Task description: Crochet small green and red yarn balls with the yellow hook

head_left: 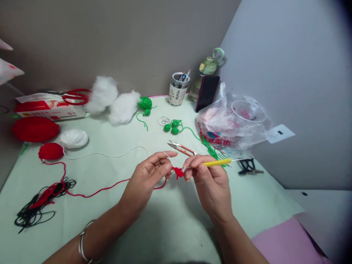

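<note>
Between my two hands is a small red crochet piece [178, 172]. My left hand [150, 171] pinches its left side, with a white yarn strand [173, 160] stretched over the raised index finger. In my right hand [210, 179] is a crochet hook [217, 162] with a yellow handle, its metal tip at the red piece. The exact loop on the hook is too small to make out. Red yarn [101, 189] runs from below my left hand to the left. Thread snips [182, 147] with orange handles lie just beyond my hands.
At left are red yarn balls [35, 129], a white yarn ball [74, 138] and tangled black cord [33, 214]. White stuffing [125, 107], green crocheted balls [175, 124], a pencil tin [178, 90], a phone [208, 93] and a plastic bag [233, 124] stand farther back. A black hair clip [249, 167] lies right.
</note>
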Tool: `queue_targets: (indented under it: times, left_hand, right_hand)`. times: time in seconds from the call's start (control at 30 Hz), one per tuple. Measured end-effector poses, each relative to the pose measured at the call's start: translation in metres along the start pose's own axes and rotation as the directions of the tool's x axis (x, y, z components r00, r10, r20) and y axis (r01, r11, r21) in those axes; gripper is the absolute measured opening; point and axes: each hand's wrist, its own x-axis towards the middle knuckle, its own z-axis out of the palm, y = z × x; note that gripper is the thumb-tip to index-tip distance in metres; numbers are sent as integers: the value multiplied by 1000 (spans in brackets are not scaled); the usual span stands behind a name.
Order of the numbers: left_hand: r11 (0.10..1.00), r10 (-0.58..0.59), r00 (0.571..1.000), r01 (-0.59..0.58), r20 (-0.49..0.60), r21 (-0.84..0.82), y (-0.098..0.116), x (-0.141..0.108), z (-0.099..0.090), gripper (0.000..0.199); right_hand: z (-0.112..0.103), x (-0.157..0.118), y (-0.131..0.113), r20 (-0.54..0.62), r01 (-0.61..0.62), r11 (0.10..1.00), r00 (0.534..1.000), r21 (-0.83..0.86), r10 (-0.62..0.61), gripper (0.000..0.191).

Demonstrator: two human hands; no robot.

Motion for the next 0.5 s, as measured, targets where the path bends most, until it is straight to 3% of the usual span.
queue_targets:
  times: [0.13, 0.27, 0.4, 0.5]
  left_hand:
    - [1000, -5, 998, 5, 68, 4, -2, -1, 1, 41]
    - [998, -54, 986, 57, 156, -11, -4, -2, 3, 51]
    - [997, -47, 992, 39, 117, 69, -3, -2, 2, 43]
    - [987, -7, 998, -4, 66, 158, 0, -3, -1, 35]
  right_hand:
    - [0, 5, -2, 0, -96, 991, 995, 94, 96, 16]
    - [-1, 6, -2, 38, -115, 986, 993, 123, 111, 15]
    - [-5, 3, -3, 143, -112, 992, 984, 65, 102, 18]
    - [-9, 1, -4, 298, -165, 986, 941, -16, 162, 19]
